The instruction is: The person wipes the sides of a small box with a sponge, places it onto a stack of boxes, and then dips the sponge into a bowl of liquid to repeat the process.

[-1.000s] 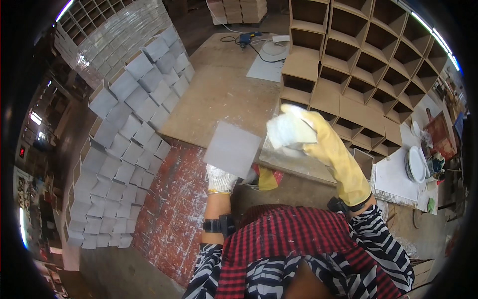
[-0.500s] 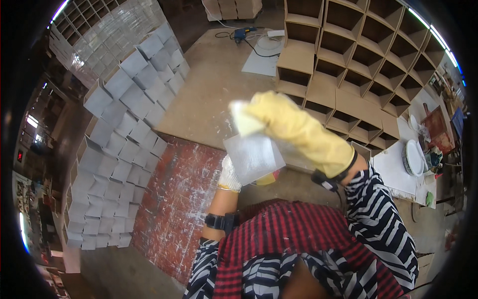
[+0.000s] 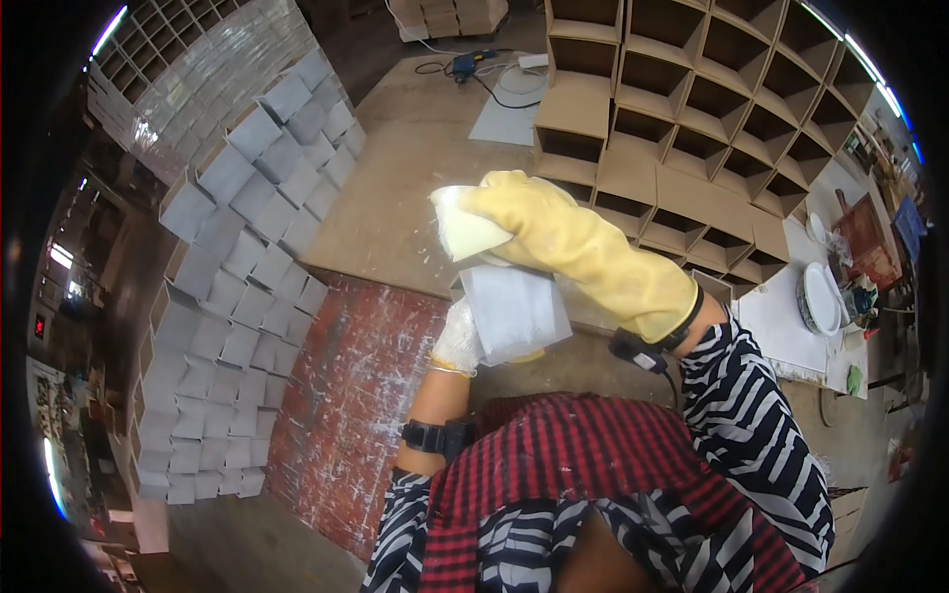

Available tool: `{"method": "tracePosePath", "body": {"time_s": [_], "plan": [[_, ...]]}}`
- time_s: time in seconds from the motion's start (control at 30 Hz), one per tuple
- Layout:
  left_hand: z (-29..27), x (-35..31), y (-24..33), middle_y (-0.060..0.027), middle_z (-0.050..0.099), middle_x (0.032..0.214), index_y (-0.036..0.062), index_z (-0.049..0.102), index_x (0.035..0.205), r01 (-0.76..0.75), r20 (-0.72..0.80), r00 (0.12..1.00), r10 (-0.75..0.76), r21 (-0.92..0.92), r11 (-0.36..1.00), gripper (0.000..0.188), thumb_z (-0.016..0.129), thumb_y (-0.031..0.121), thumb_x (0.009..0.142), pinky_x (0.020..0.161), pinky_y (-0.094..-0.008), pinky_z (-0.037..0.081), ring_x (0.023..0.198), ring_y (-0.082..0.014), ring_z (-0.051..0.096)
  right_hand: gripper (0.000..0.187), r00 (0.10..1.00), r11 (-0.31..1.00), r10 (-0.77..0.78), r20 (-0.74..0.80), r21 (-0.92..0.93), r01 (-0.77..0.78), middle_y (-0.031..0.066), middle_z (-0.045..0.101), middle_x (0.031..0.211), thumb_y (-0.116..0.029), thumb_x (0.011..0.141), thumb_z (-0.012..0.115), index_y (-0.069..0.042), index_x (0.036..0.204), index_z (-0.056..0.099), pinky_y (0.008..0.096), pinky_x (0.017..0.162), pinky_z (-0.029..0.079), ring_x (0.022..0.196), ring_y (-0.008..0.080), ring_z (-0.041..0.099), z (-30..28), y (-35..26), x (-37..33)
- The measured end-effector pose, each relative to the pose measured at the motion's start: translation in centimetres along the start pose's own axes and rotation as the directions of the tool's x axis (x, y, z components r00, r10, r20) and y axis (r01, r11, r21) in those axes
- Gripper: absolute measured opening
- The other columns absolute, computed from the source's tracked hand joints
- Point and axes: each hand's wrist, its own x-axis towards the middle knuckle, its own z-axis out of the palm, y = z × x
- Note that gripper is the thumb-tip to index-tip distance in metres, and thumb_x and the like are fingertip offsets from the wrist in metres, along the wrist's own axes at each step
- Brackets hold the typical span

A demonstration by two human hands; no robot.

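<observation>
The box [image 3: 516,314] lay just right of the left hand [image 3: 459,338] gripping it. The right hand [image 3: 516,206] clasped a pad [image 3: 465,227].

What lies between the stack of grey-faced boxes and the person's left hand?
In the head view, a red surface streaked with white lies between the stack of grey-faced boxes and the left hand.

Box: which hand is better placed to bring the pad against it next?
Right, probably: the right hand grips the pad close to the box, which the left hand holds.
</observation>
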Motion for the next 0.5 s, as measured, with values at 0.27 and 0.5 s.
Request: {"method": "tracePosePath", "body": {"time_s": [0.27,0.5], "plan": [[-0.7,0.2,-1.7,-0.0189,0.068,0.11,0.0035,0.059,0.124,0.182,0.034,0.98,-0.198,-0.564,0.805,0.059,0.073,0.041,0.08,0.08,-0.0416,0.056,0.093,-0.0338,0.068,0.05,0.973,0.97,-0.129,0.19,0.23,0.084,0.0129,0.063,0.087,-0.009,0.077,0.07,-0.017,0.126,0.061,0.0442,0.067,0.051,0.081,0.0359,0.063,1.1,-4.2,-3.4],[-2.7,-1.0,-2.3,-0.019,0.068,0.111,0.0035,0.059,0.124,0.16,-0.038,0.976,-0.214,-0.54,0.827,0.059,0.072,0.041,0.08,0.081,-0.0413,0.055,0.093,-0.0337,0.068,0.058,0.965,0.934,-0.214,0.15,0.321,0.157,0.0131,0.065,0.085,-0.008,0.07,0.075,-0.011,0.127,0.062,0.0406,0.067,0.05,0.08,0.0349,0.061,0.9,-3.0,-4.5]]}}
